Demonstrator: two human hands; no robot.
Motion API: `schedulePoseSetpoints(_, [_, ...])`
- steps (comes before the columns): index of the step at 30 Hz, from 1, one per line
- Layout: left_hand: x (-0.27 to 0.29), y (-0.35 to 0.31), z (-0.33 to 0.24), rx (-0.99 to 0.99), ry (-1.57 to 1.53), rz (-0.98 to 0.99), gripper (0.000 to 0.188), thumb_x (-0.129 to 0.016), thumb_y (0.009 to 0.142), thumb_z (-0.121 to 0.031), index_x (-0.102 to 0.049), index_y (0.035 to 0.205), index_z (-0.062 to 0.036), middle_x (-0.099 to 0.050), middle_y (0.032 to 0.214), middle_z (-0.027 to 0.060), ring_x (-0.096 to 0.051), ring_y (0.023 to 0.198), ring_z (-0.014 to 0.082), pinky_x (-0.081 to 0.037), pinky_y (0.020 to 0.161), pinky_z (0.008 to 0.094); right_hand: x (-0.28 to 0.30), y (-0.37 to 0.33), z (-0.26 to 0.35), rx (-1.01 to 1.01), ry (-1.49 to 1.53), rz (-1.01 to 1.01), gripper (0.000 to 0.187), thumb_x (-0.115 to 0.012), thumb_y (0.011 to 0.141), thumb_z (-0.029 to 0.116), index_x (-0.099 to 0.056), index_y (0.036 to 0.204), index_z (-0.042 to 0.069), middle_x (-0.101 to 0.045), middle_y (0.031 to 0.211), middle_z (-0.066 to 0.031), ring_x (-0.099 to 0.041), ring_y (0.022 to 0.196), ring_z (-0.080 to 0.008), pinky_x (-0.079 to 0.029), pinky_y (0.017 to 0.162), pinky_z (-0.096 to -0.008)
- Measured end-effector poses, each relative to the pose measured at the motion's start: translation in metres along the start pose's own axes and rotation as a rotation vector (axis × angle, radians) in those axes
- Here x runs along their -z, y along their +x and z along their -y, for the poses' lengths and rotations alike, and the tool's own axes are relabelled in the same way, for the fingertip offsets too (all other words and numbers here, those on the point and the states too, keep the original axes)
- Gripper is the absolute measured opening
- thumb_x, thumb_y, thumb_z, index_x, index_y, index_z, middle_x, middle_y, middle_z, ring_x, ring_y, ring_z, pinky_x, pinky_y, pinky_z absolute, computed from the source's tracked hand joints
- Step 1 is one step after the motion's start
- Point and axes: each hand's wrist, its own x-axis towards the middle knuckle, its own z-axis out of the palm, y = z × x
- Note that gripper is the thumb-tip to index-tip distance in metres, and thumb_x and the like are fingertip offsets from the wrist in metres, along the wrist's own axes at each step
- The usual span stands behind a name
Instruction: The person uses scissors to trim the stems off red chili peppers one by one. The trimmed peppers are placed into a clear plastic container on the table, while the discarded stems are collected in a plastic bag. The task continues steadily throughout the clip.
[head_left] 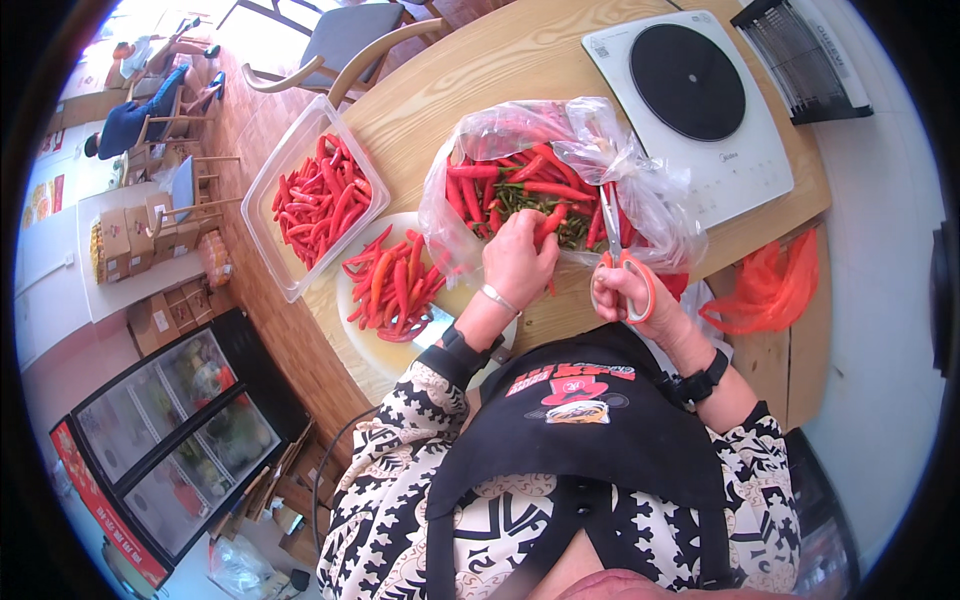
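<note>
Nearest, the black apron (590,455) covers the person's body at six o'clock, and the clock is read from the left hand (520,262). This hand has its fingers closed on one red pepper (549,224), but the fingertips are partly hidden, so its stem end cannot be seen surely. At almost four o'clock, the right hand (638,296) is clenched around the orange handles of the scissors (612,225); the blades point to twelve, and whether they are parted is hard to make out. At one o'clock lies the clear plastic bag (660,190) with many peppers and green stems, some blurred behind its folds. At nine, loose peppers (392,285) lie on a round board (350,345), whose lower edge the left sleeve partly hides. At ten stands a clear tub (380,195) holding more peppers. At between one and two is a white hot plate (640,120), and behind it a heater (800,65). Farther, a glass-door fridge (180,430) is at eight, its contents unclear.
</note>
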Motion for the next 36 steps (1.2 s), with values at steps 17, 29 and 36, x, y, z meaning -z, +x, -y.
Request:
schedulePoseSetpoints(17, [0.077,-0.002,0.01,0.384,-0.689,0.281,0.025,-0.066,0.095,-0.02,-0.067,0.114,-0.0027,-0.061,0.079,-0.0043,-0.048,0.064,0.0025,-0.037,0.056,0.0192,0.0,0.009,-0.013,-0.251,-0.354,0.079,0.028,-0.068,0.09,0.031,-0.061,0.084,0.004,-0.058,0.069,-0.0013,-0.057,0.059,-0.0096,-0.044,0.055,-0.0231])
schedulePoseSetpoints(29, [0.071,-0.049,0.014,0.495,-0.923,0.232,0.029,-0.066,0.096,-0.022,-0.065,0.119,-0.0031,-0.065,0.087,-0.0036,-0.05,0.062,0.0017,-0.038,0.055,0.0178,-0.011,0.03,-0.013,-0.178,-0.501,0.084,0.032,-0.073,0.089,0.033,-0.063,0.096,0.003,-0.057,0.075,0.0011,-0.054,0.065,-0.0082,-0.046,0.059,-0.0237])
schedulePoseSetpoints(36, [0.063,-0.053,0.014,0.435,-0.837,0.169,0.029,-0.073,0.092,-0.02,-0.065,0.115,-0.0034,-0.064,0.083,-0.0047,-0.046,0.059,0.0005,-0.034,0.053,0.017,-0.014,0.025,-0.012,-0.166,-0.609,0.071,0.032,-0.076,0.087,0.031,-0.064,0.097,0.003,-0.057,0.075,0.002,-0.052,0.064,-0.0074,-0.044,0.06,-0.0241])
